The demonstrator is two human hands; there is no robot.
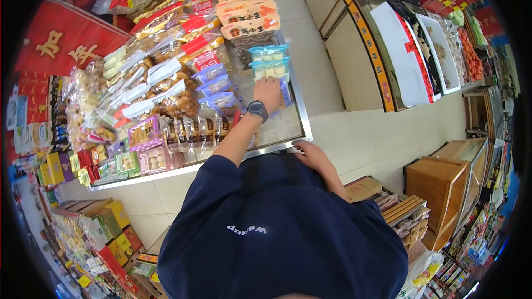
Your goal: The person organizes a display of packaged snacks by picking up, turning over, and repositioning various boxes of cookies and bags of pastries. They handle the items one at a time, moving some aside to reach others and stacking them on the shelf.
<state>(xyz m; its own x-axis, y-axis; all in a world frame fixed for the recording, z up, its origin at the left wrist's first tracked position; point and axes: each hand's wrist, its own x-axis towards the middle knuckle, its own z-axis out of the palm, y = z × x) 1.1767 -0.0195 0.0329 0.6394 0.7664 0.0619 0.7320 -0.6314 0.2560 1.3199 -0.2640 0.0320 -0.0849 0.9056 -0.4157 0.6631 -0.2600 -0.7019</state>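
Observation:
My left hand [268,93], with a dark watch on the wrist, reaches over the display table. Its bent fingers press on the near side of a light-blue pack [270,70] of white square pieces; the fingertips are partly hidden. A second light-blue pack [269,52] lies just beyond. Partly covered by the hand, a purple-blue pack [285,94] sits to its right. At the table's near right corner, my right hand [312,156] has its fingers curled at the metal edge [277,148].
Orange-topped snack bags [252,27] stand in a row beyond my left hand. Purple bags [219,91] and brown-filled packs [199,130] lie to its left. Across the aisle is a wooden counter [354,61] with a white foam box [438,50]. Wooden crates [438,188] stand behind on the right.

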